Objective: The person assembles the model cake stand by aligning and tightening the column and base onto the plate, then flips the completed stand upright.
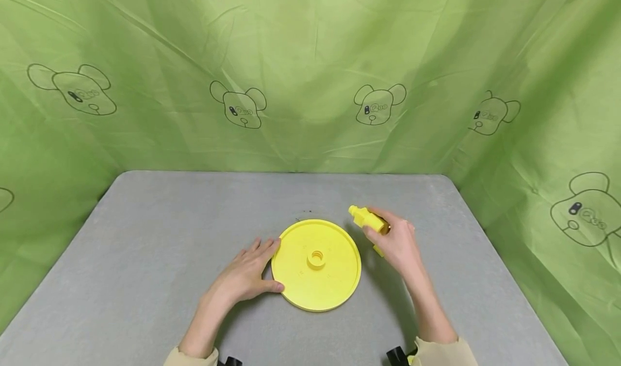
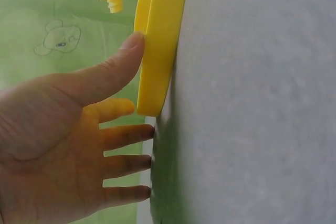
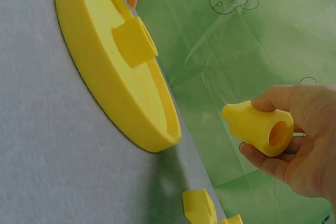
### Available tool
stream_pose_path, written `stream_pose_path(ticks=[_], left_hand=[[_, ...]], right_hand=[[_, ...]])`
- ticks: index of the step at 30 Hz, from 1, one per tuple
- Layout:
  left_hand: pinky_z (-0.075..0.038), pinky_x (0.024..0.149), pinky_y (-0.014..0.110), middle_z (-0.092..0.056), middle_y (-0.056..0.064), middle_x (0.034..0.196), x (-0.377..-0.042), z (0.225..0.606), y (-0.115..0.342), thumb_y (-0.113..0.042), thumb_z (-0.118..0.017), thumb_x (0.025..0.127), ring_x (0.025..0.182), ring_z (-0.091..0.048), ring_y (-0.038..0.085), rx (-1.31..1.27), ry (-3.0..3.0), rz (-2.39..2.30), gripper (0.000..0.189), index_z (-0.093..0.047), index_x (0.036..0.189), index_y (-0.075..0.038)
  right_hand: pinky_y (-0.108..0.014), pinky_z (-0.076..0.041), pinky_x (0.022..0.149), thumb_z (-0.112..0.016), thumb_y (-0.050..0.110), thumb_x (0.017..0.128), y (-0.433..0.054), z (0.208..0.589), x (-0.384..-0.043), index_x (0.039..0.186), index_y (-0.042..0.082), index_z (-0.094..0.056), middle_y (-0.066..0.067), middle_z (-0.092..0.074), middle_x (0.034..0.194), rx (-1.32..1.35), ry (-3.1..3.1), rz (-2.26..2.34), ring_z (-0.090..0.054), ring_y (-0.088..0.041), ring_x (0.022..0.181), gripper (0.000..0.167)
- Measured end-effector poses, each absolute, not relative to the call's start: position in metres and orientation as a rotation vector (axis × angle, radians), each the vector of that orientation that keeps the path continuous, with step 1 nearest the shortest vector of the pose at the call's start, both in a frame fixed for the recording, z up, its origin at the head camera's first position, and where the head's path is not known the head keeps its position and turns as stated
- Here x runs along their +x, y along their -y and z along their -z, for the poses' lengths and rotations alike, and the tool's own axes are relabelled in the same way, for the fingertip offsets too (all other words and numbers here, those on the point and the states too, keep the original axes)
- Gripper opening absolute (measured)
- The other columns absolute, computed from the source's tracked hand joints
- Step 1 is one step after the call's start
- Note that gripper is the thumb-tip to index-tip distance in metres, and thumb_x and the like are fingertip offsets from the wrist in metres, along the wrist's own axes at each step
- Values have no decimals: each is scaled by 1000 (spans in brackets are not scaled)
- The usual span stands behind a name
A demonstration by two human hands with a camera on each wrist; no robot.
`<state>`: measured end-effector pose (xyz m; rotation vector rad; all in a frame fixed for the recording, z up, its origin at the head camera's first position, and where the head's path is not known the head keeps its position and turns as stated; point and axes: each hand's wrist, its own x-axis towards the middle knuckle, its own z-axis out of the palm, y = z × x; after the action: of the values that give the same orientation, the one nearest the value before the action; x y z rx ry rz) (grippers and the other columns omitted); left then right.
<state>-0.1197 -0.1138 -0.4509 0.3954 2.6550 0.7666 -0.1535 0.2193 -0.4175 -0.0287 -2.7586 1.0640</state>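
Note:
A round yellow base plate [image 1: 296, 280] with a raised rim lies flat on the grey table. At its centre stands a short hollow socket [image 1: 316, 259] with threads inside. My left hand [image 1: 247, 274] rests at the plate's left edge, fingers spread and straight, the thumb touching the rim. To the right of the plate my right hand [image 1: 395, 239] holds a yellow threaded connector [image 3: 260, 127] between thumb and fingers, above the table. Its narrow threaded end points left toward the plate; its wide hollow end shows in the right wrist view.
Another yellow piece [image 3: 198, 206] lies on the table under my right hand, mostly hidden in the head view. A green curtain [image 1: 310, 75] with bear-head drawings hangs behind and beside the grey table [image 1: 145, 236]. Black mounts [image 1: 398, 356] sit at both wrists.

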Motion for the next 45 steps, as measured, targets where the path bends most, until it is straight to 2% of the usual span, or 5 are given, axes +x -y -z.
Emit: stream_pose_path(ticks=[9,24,30,37,45], left_hand=[[-24,127,63,-36,13,167,-120,446,111,-41,-84,85,159,-24,41,380,-2670,-739,94,-37,161,-14],[-29,123,67,-34,11,169,-118,447,111,-42,-80,88,158,-24,41,373,-2662,-698,91,-35,162,-14],[-31,122,66,-35,11,168,-116,447,112,-41,-77,91,158,-25,41,390,-2684,-683,86,-35,161,-14],[-32,121,67,-35,11,168,-117,446,113,-41,-78,90,158,-26,40,386,-2680,-692,86,-36,161,-15],[-33,119,68,-36,11,168,-117,446,112,-41,-79,89,158,-28,39,379,-2684,-690,87,-37,161,-14]], right_hand=[[-22,-47,67,-77,21,88,-214,420,-147,131,14,-71,-10,-75,115,20,2753,-1068,-59,-20,82,44],[-19,-48,65,-79,20,88,-206,421,-139,126,19,-73,-8,-75,111,33,2685,-1183,-59,-18,81,39],[-18,-49,71,-82,19,86,-198,418,-136,122,19,-74,-4,-73,114,29,2614,-1259,-58,-17,87,37],[-21,-56,82,-82,18,87,-191,419,-134,126,16,-70,-2,-73,120,54,2556,-1377,-64,-16,96,41],[-14,-55,83,-86,15,84,-182,426,-133,123,17,-69,2,-72,117,97,2469,-1502,-65,-12,97,42]])
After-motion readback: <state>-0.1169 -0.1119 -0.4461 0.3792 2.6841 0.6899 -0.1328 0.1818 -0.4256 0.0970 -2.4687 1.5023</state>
